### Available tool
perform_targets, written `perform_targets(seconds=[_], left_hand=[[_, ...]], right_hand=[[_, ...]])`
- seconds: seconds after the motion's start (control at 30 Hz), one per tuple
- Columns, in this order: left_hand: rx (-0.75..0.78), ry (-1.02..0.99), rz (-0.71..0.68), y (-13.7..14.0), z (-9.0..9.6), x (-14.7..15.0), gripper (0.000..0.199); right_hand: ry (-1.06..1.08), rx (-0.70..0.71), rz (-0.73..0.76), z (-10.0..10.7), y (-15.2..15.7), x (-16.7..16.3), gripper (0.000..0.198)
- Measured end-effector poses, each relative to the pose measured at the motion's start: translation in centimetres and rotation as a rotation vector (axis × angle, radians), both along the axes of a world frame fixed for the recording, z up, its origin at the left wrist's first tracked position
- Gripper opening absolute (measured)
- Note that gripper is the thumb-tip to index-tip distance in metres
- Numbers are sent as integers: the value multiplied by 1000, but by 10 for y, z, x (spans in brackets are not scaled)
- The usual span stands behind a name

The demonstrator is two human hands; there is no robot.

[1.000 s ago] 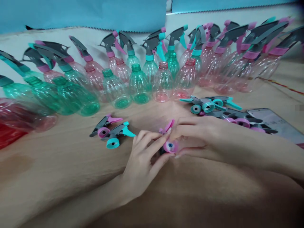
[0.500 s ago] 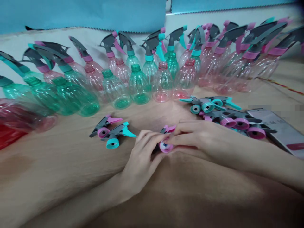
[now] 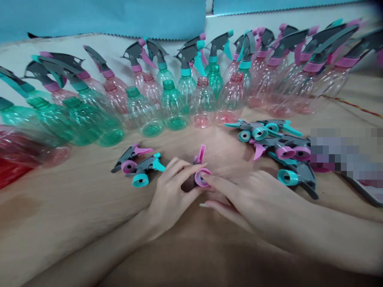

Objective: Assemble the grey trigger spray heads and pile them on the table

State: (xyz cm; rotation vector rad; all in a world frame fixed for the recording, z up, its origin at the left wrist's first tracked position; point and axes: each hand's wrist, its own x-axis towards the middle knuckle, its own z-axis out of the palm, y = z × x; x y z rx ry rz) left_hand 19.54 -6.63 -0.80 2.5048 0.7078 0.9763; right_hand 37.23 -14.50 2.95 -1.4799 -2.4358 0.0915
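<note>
A pink-and-grey trigger spray head (image 3: 202,178) is gripped by my left hand (image 3: 171,190), its round pink collar facing me and its pink trigger pointing up behind. My right hand (image 3: 254,199) puts its index fingertip into the collar's opening, while its thumb stands apart below. Left of my left hand lie a turquoise-collared spray head (image 3: 140,180) and a pink-collared spray head (image 3: 129,166). Beyond my right hand is a pile of several spray heads (image 3: 285,152), one with a turquoise collar (image 3: 287,177) nearest me.
Across the back stand rows of clear green bottles (image 3: 176,107) and pink bottles (image 3: 202,103), several capped with spray heads, others open-necked. A red plastic piece (image 3: 12,167) lies at far left. At right are a blurred-out flat device (image 3: 362,185) and a twisted cord (image 3: 353,105).
My right hand has shifted from pinching beside the collar to pressing a fingertip into it, its thumb now spread away. The held spray head's trigger now points more upright.
</note>
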Motion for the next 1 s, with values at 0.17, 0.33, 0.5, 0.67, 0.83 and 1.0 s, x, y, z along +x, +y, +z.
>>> perform_targets(seconds=[0.17, 0.33, 0.5, 0.67, 0.83, 1.0], left_hand=[[-13, 16, -36, 1, -1, -3, 29], [-3, 35, -63, 1, -2, -4, 31], [-42, 32, -25, 2, -2, -3, 32], [-72, 35, -9, 2, 0, -3, 32], [-71, 35, -12, 1, 1, -2, 27], [-52, 24, -20, 1, 1, -2, 26]], right_hand=[[36, -61, 60, 2, 9, 5, 25], [15, 34, 74, -4, 12, 9, 22], [-144, 227, 37, -10, 15, 10, 30], [-179, 283, -46, -9, 10, 4, 33], [-111, 284, -79, -6, 4, -2, 25], [-6, 178, -61, -7, 5, -2, 26]])
